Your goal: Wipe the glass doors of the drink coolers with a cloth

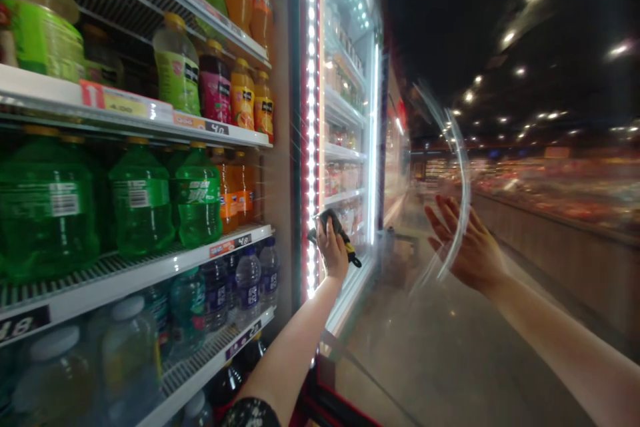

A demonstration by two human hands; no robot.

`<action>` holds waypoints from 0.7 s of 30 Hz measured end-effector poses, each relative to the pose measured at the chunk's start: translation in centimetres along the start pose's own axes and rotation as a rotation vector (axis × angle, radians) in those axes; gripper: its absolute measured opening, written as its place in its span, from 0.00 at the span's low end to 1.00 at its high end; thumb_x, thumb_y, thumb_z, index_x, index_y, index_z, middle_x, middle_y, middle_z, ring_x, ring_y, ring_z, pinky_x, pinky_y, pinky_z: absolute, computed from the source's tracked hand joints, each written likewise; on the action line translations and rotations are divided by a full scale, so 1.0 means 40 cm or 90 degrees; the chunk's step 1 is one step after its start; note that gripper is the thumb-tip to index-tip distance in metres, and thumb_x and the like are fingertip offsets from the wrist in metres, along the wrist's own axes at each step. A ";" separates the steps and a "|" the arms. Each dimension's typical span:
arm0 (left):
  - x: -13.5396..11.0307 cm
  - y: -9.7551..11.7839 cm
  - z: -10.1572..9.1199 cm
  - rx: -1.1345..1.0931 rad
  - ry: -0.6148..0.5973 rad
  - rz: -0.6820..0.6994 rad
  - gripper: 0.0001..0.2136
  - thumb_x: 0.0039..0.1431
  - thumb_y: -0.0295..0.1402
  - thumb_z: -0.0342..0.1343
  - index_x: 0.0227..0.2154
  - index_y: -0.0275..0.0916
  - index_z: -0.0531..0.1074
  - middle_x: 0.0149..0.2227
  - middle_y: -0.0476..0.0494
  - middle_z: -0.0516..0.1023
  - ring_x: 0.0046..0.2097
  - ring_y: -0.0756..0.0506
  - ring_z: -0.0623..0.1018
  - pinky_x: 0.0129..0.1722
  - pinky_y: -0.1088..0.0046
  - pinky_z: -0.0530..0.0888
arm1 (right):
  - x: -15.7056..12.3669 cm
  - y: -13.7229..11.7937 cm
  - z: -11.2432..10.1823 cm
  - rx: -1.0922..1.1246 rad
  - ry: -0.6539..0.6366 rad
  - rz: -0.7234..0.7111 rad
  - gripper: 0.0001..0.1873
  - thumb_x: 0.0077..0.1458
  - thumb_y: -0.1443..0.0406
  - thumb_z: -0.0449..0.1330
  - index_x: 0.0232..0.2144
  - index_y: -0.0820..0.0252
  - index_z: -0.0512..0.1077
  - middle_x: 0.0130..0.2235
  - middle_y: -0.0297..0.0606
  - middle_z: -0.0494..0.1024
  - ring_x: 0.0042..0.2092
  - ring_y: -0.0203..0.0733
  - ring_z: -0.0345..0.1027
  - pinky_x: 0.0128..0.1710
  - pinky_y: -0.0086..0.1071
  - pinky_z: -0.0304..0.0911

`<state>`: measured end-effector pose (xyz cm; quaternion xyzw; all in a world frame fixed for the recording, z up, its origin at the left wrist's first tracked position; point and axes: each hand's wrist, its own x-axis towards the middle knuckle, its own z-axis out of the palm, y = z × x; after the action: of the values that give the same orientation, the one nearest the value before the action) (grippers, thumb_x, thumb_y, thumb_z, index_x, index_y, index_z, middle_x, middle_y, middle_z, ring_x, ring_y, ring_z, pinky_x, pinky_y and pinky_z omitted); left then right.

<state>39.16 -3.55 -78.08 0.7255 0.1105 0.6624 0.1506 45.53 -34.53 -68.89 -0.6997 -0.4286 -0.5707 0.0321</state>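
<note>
Our left hand [333, 250] is clenched around a dark object with a yellow tip [331, 224] at the cooler's lit door frame [311, 147] (the bottled drinks [197, 197] fill the shelves), while our right hand [470, 244] is open, fingers spread, on or near the glass door [453, 167].

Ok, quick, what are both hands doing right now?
Left hand: closed, holding a black-and-yellow handheld item.
Right hand: open, fingers spread, holding nothing.

Black-and-yellow handheld tool [336, 232] clutched in the left hand [332, 251] beside the lit door frame [311, 147]

green bottle [143, 200]: glossy plastic | shelf edge [135, 280]: smooth white metal | door pane [380, 320]: glossy glass | black item [330, 224]: matt
</note>
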 end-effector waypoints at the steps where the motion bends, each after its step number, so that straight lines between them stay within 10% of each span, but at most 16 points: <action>1: 0.025 0.035 0.019 -0.009 0.007 -0.001 0.28 0.70 0.28 0.42 0.71 0.43 0.49 0.75 0.37 0.46 0.74 0.35 0.52 0.69 0.47 0.60 | 0.002 0.002 0.000 -0.003 0.001 -0.001 0.42 0.66 0.62 0.55 0.74 0.58 0.39 0.74 0.50 0.45 0.73 0.57 0.42 0.69 0.58 0.50; 6: 0.011 0.164 0.057 -0.034 -0.068 0.142 0.28 0.68 0.30 0.50 0.69 0.49 0.56 0.75 0.44 0.47 0.73 0.36 0.54 0.70 0.52 0.61 | -0.007 0.005 -0.036 -0.007 -0.033 -0.037 0.28 0.64 0.67 0.54 0.65 0.63 0.64 0.72 0.52 0.54 0.72 0.55 0.48 0.69 0.54 0.51; 10: -0.092 0.106 0.003 -0.025 -0.216 0.358 0.28 0.64 0.26 0.53 0.66 0.50 0.63 0.72 0.43 0.56 0.72 0.35 0.57 0.68 0.52 0.65 | -0.059 0.022 -0.082 -0.017 -0.091 -0.090 0.25 0.63 0.71 0.52 0.62 0.60 0.69 0.69 0.46 0.62 0.71 0.52 0.53 0.69 0.53 0.52; 14: -0.027 0.067 -0.003 -0.050 -0.119 0.170 0.25 0.64 0.27 0.54 0.63 0.46 0.67 0.70 0.40 0.61 0.70 0.36 0.63 0.67 0.52 0.66 | -0.110 0.073 -0.115 -0.028 -0.105 -0.069 0.28 0.62 0.71 0.52 0.64 0.61 0.66 0.70 0.46 0.60 0.71 0.53 0.51 0.69 0.53 0.51; 18: 0.086 0.178 0.071 -0.041 0.025 -0.001 0.29 0.69 0.30 0.47 0.71 0.40 0.52 0.75 0.32 0.44 0.73 0.30 0.52 0.69 0.39 0.57 | -0.127 0.105 -0.122 -0.032 -0.101 -0.025 0.31 0.61 0.71 0.53 0.67 0.59 0.62 0.71 0.45 0.58 0.72 0.53 0.48 0.69 0.53 0.52; 21: 0.049 0.261 0.102 -0.045 -0.005 0.058 0.29 0.68 0.31 0.51 0.70 0.48 0.54 0.75 0.41 0.43 0.74 0.33 0.51 0.70 0.46 0.57 | -0.136 0.093 -0.116 -0.027 -0.103 -0.022 0.32 0.60 0.72 0.53 0.66 0.59 0.62 0.71 0.46 0.56 0.72 0.53 0.48 0.69 0.53 0.52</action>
<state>43.01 -12.85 -72.76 0.7265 0.0532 0.6695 0.1458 44.41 -42.42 -70.10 -0.7367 -0.4297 -0.5214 -0.0274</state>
